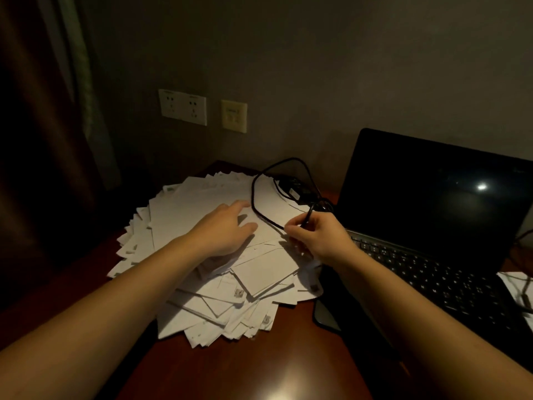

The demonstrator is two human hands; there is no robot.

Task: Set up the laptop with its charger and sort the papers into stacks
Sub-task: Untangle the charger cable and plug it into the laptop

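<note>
A big untidy heap of white papers (202,301) covers the middle of the dark wooden desk (248,368). An open black laptop (432,215) with a dark screen stands at the right. The black charger brick (294,189) lies at the heap's far edge, and its cable (255,203) loops across the papers. My left hand (225,229) rests flat on the heap with straight fingers. My right hand (320,235) pinches the cable's plug end just left of the laptop's keyboard.
Two white wall sockets (183,106) and a yellowish switch plate (234,116) sit on the wall behind the desk. A dark curtain (43,125) hangs at the left. Another sheet and a cable (522,287) lie to the laptop's right.
</note>
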